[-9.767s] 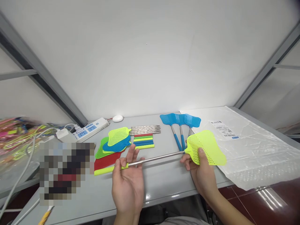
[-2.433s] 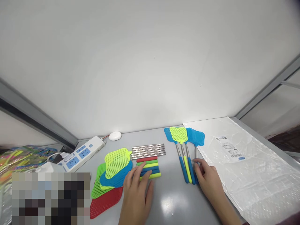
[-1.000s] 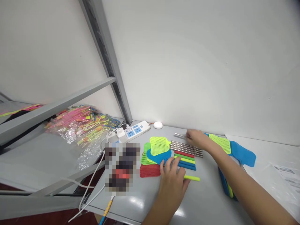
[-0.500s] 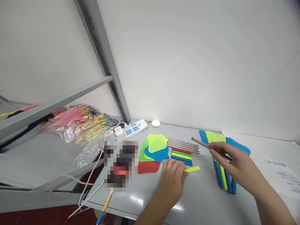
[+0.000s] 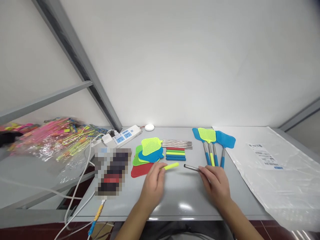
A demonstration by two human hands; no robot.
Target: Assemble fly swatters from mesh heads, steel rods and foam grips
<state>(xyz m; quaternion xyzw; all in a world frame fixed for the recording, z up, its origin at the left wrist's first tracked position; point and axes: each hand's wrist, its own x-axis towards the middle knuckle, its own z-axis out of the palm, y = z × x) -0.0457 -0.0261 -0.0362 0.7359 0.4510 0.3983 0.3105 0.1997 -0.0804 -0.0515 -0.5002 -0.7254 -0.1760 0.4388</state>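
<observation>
My left hand (image 5: 154,181) is closed on a yellow-green handle sleeve (image 5: 172,166), which points to the right. Facing it across a small gap is a metal rod (image 5: 192,167), held in my right hand (image 5: 217,182). Behind the hands lie several coloured handle sleeves (image 5: 175,154) in a stack, and above them a row of metal rods (image 5: 177,144). Left of these, loose fly swatter heads overlap: a yellow one (image 5: 151,146), a blue one (image 5: 152,156), a red one (image 5: 140,170) and green. Several assembled fly swatters (image 5: 211,146) rest at the right.
A pixelated dark object (image 5: 115,173) with a cable lies at the left, in front of a power strip (image 5: 127,135). A white round device (image 5: 149,127) sits at the back. White plastic packaging (image 5: 262,180) covers the table's right side. Bagged colourful items (image 5: 57,140) fill the left shelf.
My view has swung right and back. Both hands have come closer together, bringing the rod's end opposite the sleeve's end near the table's front. Both hands keep their hold.
</observation>
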